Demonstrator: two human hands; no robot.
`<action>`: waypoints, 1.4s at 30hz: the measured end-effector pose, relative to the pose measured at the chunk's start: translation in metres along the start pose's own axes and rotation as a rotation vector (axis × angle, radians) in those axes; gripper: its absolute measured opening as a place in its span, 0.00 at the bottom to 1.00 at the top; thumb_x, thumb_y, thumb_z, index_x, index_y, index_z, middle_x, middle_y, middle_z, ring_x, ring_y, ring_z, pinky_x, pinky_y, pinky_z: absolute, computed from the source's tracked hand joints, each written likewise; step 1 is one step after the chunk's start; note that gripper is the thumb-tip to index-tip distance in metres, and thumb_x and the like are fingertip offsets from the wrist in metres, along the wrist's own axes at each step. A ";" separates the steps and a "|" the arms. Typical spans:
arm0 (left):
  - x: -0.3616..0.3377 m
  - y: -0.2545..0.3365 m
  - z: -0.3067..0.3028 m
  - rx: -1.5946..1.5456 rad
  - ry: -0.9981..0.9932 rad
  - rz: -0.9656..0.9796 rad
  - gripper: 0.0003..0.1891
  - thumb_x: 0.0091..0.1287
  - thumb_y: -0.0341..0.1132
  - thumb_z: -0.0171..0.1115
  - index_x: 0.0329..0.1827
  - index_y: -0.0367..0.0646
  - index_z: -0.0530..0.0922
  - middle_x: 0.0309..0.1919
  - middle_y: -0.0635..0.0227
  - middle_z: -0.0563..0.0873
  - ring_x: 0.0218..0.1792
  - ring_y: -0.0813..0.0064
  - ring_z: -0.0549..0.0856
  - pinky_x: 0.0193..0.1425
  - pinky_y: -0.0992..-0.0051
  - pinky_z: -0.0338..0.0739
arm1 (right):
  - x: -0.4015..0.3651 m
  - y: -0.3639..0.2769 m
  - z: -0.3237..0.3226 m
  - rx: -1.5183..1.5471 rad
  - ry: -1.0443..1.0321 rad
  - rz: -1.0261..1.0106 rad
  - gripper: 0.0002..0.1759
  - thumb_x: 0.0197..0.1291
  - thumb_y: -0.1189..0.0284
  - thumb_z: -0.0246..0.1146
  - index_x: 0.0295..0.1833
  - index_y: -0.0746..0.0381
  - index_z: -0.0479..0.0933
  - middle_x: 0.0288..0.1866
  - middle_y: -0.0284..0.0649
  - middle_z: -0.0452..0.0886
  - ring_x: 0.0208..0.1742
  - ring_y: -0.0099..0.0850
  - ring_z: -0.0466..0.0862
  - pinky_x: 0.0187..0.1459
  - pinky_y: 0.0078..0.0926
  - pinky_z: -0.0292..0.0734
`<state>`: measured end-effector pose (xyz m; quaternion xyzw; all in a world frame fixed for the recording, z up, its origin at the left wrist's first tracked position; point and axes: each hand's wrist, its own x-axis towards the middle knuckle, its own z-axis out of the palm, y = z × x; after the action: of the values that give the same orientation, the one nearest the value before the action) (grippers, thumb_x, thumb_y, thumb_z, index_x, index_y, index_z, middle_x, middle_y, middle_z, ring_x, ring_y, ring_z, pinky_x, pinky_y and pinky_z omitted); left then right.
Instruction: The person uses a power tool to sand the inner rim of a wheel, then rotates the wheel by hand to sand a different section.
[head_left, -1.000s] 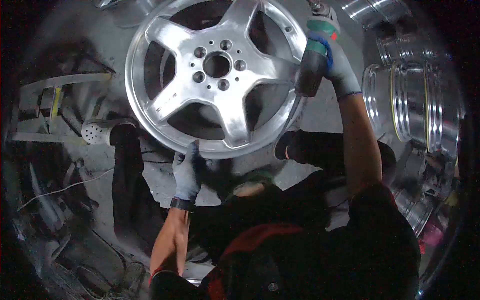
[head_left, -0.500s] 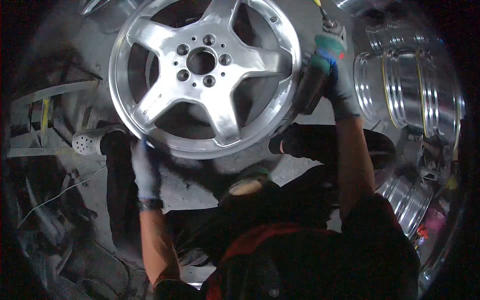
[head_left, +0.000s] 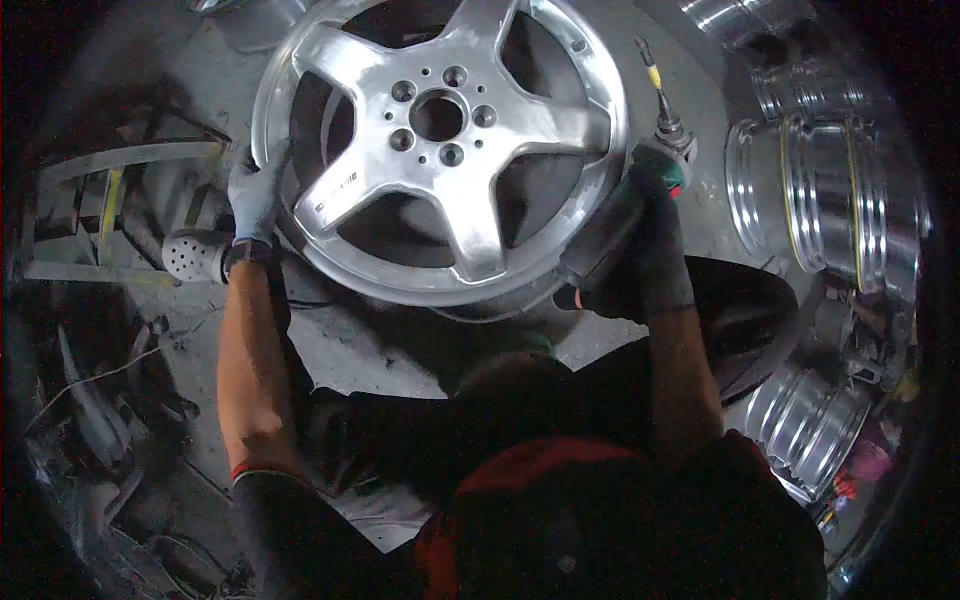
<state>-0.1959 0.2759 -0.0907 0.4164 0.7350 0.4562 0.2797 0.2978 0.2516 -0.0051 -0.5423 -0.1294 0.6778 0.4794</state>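
A polished five-spoke wheel rim (head_left: 478, 210) faces up in front of me. My left hand (head_left: 256, 190), in a grey glove, grips the rim's left edge. To the right of the rim, my gloved right hand (head_left: 662, 235) is wrapped round a green and dark power tool (head_left: 662, 163). A thin shaft with a yellow band (head_left: 655, 76) points away from the tool's head. The tool's dark body lies close beside the rim's lower right edge.
Several shiny wheel barrels (head_left: 810, 190) stand on the right, with another (head_left: 808, 425) lower down. A metal frame (head_left: 110, 215) is at the left, near a white perforated shoe (head_left: 192, 258). Dark clutter and a thin cord lie lower left.
My left hand has moved up along the rim's left edge. The rim appears further right in view. The right hand and tool sit lower, with more of the shaft showing.
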 end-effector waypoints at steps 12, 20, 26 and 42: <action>-0.072 0.008 0.011 -0.198 0.182 -0.151 0.18 0.67 0.37 0.73 0.53 0.32 0.83 0.43 0.64 0.89 0.41 0.76 0.83 0.49 0.74 0.77 | 0.053 -0.034 -0.008 -0.120 -0.003 -0.194 0.21 0.66 0.61 0.68 0.60 0.59 0.80 0.48 0.34 0.84 0.48 0.27 0.84 0.51 0.29 0.80; -0.141 0.022 0.044 -0.284 0.375 -0.216 0.19 0.67 0.36 0.72 0.54 0.31 0.83 0.44 0.62 0.88 0.42 0.75 0.83 0.49 0.72 0.78 | 0.077 -0.073 0.017 -0.300 -0.109 -0.235 0.18 0.59 0.66 0.72 0.51 0.62 0.82 0.37 0.33 0.82 0.35 0.26 0.84 0.38 0.28 0.81; -0.157 0.028 0.059 -0.356 0.423 -0.292 0.23 0.68 0.37 0.72 0.60 0.30 0.80 0.47 0.59 0.87 0.45 0.73 0.84 0.51 0.72 0.78 | 0.088 -0.076 0.025 -0.325 -0.128 -0.281 0.19 0.56 0.66 0.75 0.51 0.62 0.82 0.38 0.33 0.82 0.36 0.25 0.83 0.38 0.28 0.80; -0.157 0.010 0.056 -0.032 0.412 -0.312 0.26 0.75 0.51 0.61 0.52 0.30 0.83 0.41 0.54 0.89 0.41 0.67 0.85 0.49 0.67 0.78 | 0.090 -0.068 0.006 -0.315 -0.061 -0.307 0.19 0.57 0.67 0.73 0.52 0.63 0.83 0.43 0.34 0.83 0.38 0.26 0.83 0.41 0.27 0.79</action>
<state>-0.0698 0.1668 -0.1008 0.1918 0.8246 0.4940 0.1978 0.3317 0.3591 -0.0111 -0.5639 -0.3291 0.5843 0.4820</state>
